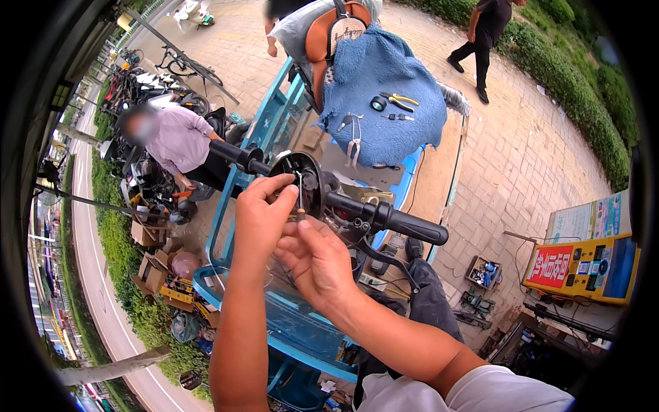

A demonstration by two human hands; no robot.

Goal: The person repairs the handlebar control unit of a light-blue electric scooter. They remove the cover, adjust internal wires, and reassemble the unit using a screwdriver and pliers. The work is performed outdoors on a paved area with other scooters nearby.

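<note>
My right hand (312, 257) is closed on the short dark handle of a small screwdriver (301, 197), whose thin metal shaft points up into the opened round black housing (317, 180) in the middle of a handlebar. Close beside the shaft, my left hand (264, 209) has thumb and forefinger pinched at the housing's near edge. What sits between those fingertips is too small to make out. Black grips extend to both sides, the right grip (412, 226) having a brake lever (395, 261) under it. Wires and small parts inside the housing are partly hidden by my fingers.
Behind the handlebar, a blue towel (391, 89) covers a seat, carrying yellow-handled pliers (399, 101), a tape roll (378, 103) and keys (398, 117). A person in a lilac top (180, 134) stands at left. Another person (484, 41) walks far right. A yellow machine (583, 268) stands right.
</note>
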